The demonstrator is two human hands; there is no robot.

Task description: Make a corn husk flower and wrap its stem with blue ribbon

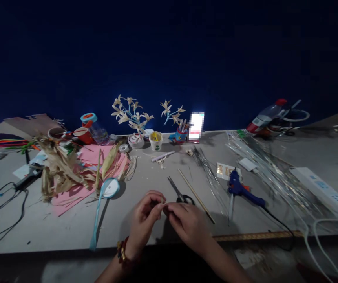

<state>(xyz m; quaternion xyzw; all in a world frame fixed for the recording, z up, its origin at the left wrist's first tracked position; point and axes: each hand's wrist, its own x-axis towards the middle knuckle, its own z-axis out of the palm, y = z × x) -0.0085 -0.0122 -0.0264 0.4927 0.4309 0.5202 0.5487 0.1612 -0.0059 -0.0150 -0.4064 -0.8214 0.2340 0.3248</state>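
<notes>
Close together at the front of the table are my left hand [147,214] and my right hand [190,225]. Both are closed in a pinch, fingertips meeting over something small and pale that I cannot make out. A beaded bracelet [122,251] circles my left wrist. Just beyond my right hand lie black-handled scissors [178,189], blades pointing away. To their right rests a thin wooden stick [196,196]. Left of my hands is a roll of light blue tape [100,210], its loose end trailing to the table's front edge.
Dried corn husks [65,173] lie over pink paper [74,199] at left. Two husk-flower branches [130,112] stand at the back near a white tub [156,142]. At right are a blue glue gun [241,188], bundled wires [210,169], a power strip [322,192] and a tilted bottle [264,118].
</notes>
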